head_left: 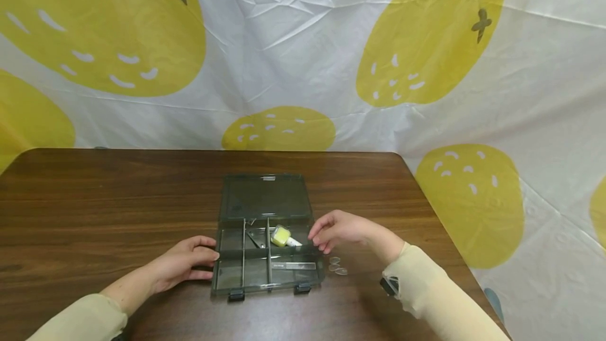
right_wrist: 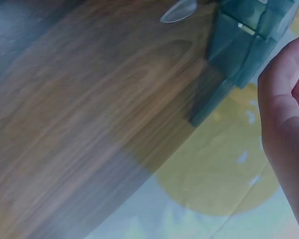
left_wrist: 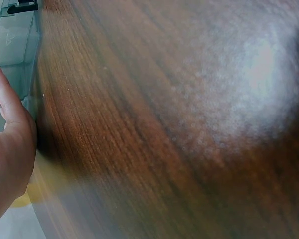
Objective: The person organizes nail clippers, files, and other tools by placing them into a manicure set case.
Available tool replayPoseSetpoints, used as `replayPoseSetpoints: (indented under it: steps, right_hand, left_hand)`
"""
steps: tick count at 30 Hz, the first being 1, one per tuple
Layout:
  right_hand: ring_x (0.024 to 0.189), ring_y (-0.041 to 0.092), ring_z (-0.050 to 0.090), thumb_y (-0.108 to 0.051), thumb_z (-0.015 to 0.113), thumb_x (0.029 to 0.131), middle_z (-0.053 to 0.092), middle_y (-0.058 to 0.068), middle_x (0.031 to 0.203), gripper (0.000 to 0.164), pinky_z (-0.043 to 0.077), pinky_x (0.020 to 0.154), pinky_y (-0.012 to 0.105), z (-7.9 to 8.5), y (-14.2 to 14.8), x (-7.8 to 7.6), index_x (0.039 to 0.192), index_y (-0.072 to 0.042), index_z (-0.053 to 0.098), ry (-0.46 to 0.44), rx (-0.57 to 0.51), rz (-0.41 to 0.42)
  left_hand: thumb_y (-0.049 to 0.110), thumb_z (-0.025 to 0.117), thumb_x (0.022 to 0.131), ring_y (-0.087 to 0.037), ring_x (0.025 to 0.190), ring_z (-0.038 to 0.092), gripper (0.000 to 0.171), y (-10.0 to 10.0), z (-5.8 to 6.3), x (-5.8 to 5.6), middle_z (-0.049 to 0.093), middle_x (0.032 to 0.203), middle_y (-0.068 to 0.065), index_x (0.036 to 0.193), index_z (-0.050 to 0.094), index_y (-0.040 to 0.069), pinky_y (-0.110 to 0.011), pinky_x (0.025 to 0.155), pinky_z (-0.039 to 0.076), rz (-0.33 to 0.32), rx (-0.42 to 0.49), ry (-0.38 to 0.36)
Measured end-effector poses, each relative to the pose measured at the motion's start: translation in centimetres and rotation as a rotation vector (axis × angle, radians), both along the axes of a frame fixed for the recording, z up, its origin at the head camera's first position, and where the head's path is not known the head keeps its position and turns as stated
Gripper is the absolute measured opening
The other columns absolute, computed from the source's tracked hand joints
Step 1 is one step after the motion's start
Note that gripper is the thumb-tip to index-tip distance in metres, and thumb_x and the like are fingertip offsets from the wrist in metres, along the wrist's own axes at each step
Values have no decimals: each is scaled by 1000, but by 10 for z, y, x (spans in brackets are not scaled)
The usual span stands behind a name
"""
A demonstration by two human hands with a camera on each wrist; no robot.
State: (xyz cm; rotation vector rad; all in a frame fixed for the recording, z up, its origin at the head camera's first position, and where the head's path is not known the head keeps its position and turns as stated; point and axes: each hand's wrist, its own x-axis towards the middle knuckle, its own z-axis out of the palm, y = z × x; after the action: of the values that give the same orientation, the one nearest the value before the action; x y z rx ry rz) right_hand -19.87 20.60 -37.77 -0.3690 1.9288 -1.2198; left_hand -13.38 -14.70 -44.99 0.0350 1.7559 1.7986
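A dark translucent compartment box (head_left: 255,272) lies on the table with its lid (head_left: 265,196) folded back. Inside are a yellow nail-polish-like bottle with a white cap (head_left: 281,236), a slim dark metal tool (head_left: 255,241) and a flat silver bar (head_left: 300,266). At the box's left side, my left hand (head_left: 184,259) rests its extended fingers against the wall. My right hand (head_left: 336,229) is at the right wall, fingers loosely bent, nothing visible between them. Several small clear teardrop-shaped pieces (head_left: 341,271) lie beside the box, just below that hand.
The brown wood-grain table (head_left: 118,199) has its far edge against a white hanging cloth (head_left: 293,57) printed with yellow fruit. Two dark latches (head_left: 236,295) stick out from the box's front. Thin dividers (head_left: 269,257) split the inside into several compartments.
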Motion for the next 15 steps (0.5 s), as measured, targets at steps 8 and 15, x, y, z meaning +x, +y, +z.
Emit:
replayPoseSetpoints:
  steps: [8, 15]
  right_hand:
    - [67, 9, 59, -3, 59, 86, 62, -2, 73, 30, 55, 65, 22, -12, 26, 0, 105, 20, 54, 7, 5, -93]
    - [64, 8, 59, -2, 60, 85, 61, -3, 69, 30, 55, 63, 22, -29, 43, 2, 104, 21, 55, 9, 39, -155]
  left_hand:
    - [15, 55, 91, -19, 99, 49, 59, 0, 1, 0, 45, 108, -10, 132, 23, -11, -33, 83, 54, -3, -4, -2]
    - [15, 55, 91, -19, 98, 48, 59, 0, 1, 0, 45, 107, -9, 132, 23, -11, -33, 82, 54, -4, -6, -1]
